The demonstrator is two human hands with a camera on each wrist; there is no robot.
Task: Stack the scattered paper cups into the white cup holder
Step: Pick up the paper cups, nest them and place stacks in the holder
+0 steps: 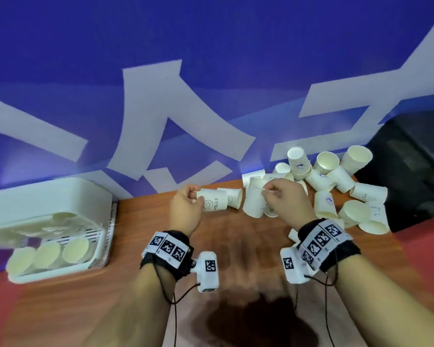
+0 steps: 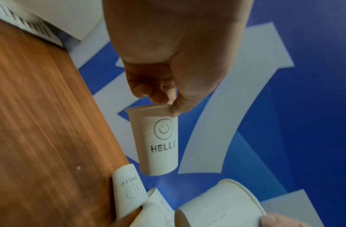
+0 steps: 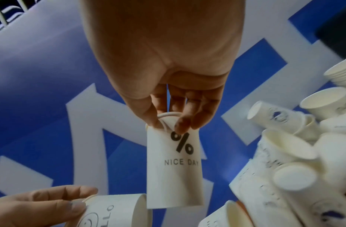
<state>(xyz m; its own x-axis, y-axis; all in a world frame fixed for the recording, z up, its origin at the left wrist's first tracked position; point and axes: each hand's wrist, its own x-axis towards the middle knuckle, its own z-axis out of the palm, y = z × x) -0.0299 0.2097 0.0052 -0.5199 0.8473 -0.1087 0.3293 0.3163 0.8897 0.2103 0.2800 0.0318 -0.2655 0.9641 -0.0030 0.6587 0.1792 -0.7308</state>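
Note:
My left hand [image 1: 186, 204] pinches the rim of a white paper cup marked HELLO with a smiley [image 1: 212, 203] [image 2: 158, 142], held above the wooden table. My right hand [image 1: 283, 196] pinches the rim of a cup printed "% NICE DAY" [image 1: 254, 202] [image 3: 174, 167], squashing the rim between thumb and fingers. The two held cups hang close together, apart from each other. The white cup holder [image 1: 48, 221] stands at the left with its lid raised; three cup rims [image 1: 48, 254] show in its row. A pile of loose cups [image 1: 336, 186] lies at the back right.
A blue wall [image 1: 211, 71] with big white characters backs the table [image 1: 85, 309]. A black object [image 1: 411, 166] stands at the far right behind the pile. Another HELLO cup [image 2: 129, 195] lies on its side by the wall. A dark shadow [image 1: 256, 321] falls on the near table.

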